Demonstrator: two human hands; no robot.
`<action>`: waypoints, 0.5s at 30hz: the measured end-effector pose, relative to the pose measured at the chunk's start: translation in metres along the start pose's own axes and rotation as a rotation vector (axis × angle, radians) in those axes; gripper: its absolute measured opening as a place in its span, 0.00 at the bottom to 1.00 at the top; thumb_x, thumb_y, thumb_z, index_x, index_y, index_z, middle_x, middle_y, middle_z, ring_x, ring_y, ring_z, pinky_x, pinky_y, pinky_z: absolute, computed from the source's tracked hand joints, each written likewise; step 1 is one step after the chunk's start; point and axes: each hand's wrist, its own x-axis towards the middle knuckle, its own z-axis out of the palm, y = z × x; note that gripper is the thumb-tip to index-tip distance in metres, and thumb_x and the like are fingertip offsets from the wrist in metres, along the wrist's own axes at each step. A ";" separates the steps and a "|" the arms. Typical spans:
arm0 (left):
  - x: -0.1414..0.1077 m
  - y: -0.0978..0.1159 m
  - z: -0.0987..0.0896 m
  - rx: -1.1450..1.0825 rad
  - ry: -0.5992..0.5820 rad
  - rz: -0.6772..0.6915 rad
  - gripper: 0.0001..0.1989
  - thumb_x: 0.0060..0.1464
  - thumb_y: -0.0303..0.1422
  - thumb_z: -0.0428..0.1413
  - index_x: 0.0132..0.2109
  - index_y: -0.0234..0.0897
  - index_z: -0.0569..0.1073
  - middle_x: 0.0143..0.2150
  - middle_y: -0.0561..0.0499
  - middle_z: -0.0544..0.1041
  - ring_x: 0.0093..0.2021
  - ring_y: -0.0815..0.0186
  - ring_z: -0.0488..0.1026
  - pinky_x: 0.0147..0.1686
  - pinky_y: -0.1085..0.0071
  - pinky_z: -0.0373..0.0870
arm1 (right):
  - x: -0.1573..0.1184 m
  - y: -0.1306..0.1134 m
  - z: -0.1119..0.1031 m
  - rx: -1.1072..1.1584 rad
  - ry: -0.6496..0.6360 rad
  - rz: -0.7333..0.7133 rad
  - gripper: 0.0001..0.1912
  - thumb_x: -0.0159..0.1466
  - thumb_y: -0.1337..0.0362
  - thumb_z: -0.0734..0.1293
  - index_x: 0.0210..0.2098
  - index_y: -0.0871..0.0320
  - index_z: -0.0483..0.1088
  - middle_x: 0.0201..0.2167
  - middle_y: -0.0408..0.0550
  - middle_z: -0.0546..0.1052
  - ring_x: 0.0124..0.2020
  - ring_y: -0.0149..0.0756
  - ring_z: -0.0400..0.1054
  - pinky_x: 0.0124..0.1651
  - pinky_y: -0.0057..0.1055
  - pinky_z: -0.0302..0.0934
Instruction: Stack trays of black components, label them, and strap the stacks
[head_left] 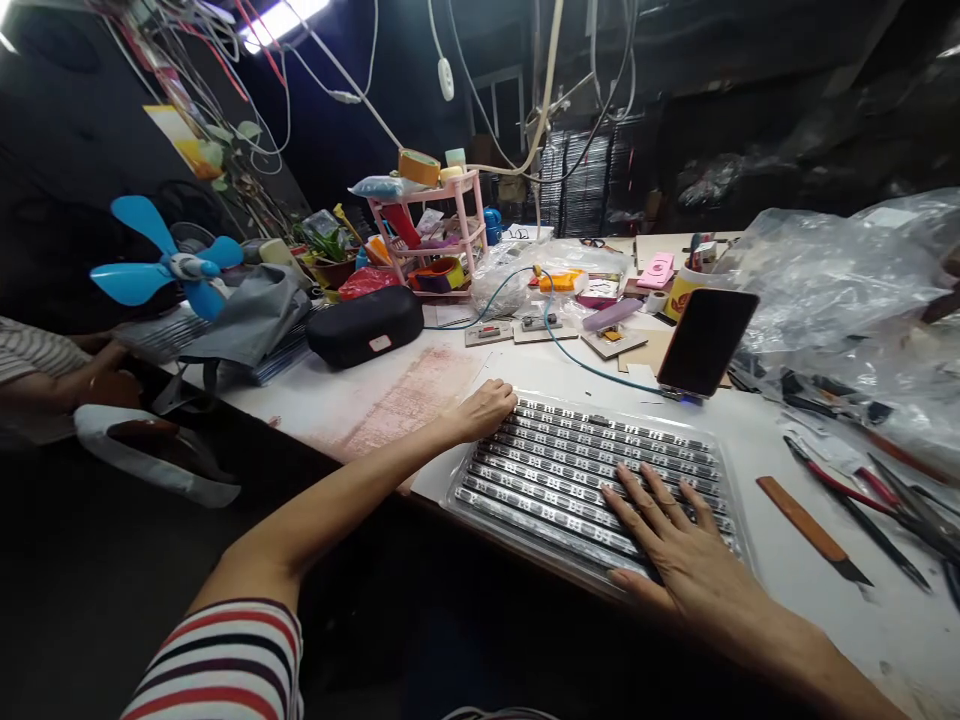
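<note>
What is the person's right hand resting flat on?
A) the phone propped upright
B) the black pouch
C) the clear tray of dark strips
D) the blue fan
C: the right hand lies palm down, fingers spread, on the clear tray of dark strips, while the left hand touches the tray's far left corner.
</note>
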 end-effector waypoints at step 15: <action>-0.018 0.079 0.017 -0.227 -0.004 -0.131 0.38 0.58 0.56 0.31 0.67 0.36 0.46 0.70 0.46 0.42 0.69 0.58 0.38 0.64 0.51 0.36 | 0.114 0.062 -0.027 0.102 -0.345 0.210 0.12 0.66 0.69 0.56 0.41 0.62 0.70 0.40 0.55 0.72 0.42 0.42 0.64 0.42 0.35 0.57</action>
